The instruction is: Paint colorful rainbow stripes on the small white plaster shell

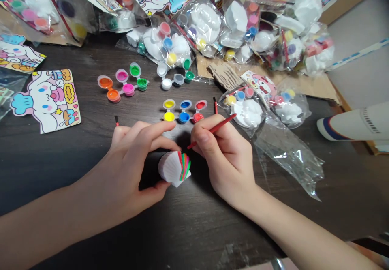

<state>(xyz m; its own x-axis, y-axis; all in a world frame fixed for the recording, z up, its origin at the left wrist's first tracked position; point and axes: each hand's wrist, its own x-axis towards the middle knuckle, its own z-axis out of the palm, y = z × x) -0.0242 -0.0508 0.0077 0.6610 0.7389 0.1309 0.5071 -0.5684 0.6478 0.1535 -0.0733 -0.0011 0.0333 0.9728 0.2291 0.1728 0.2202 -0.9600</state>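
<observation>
A white plaster seashell (172, 168) is pinched between the thumb and fingers of my left hand (136, 156), just above the dark table. Curved stripes in red, green, orange and pink cover its right side; the rest is bare white. My right hand (226, 160) grips a thin red paintbrush (223, 125) like a pen. The brush's lower end is close to the shell's upper right edge; whether it touches is unclear. Just beyond my hands stand open paint pots of yellow (169, 116), blue (184, 117) and red (198, 118).
Open orange (114, 95), pink (128, 89) and green (142, 84) pots stand farther back, near a white pot (166, 84). Bagged plaster figures (206, 22) crowd the far side. A cartoon card (51, 99) lies left, a plastic wrapper (291, 156) right, beside a white cup (352, 122).
</observation>
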